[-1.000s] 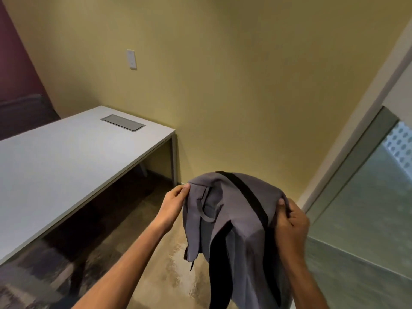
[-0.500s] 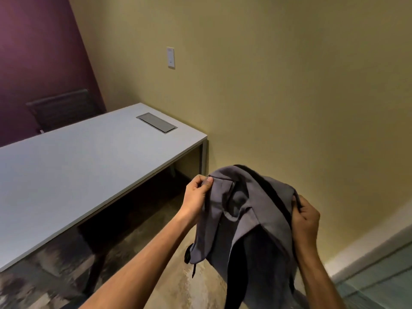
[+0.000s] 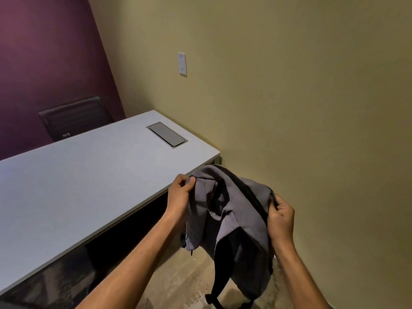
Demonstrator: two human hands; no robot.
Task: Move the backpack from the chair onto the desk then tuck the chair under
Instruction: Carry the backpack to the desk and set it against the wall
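A limp grey backpack [image 3: 231,210] with black straps hangs in the air just off the near right corner of the white desk [image 3: 78,181]. My left hand [image 3: 179,195] pinches its top left edge, right at the desk's front edge. My right hand [image 3: 281,216] grips its top right side beside the black zip. Its straps dangle toward the floor. The chair the backpack came from is out of view.
A grey cable hatch [image 3: 167,134] is set into the desk near the yellow wall. A dark chair back [image 3: 74,118] shows behind the desk against the purple wall. A white wall plate [image 3: 182,64] sits on the yellow wall. Mottled carpet [image 3: 185,277] lies below.
The view has swung left, away from the glass door, bringing the desk closer. Both hands have carried the backpack up and toward the desk's corner.
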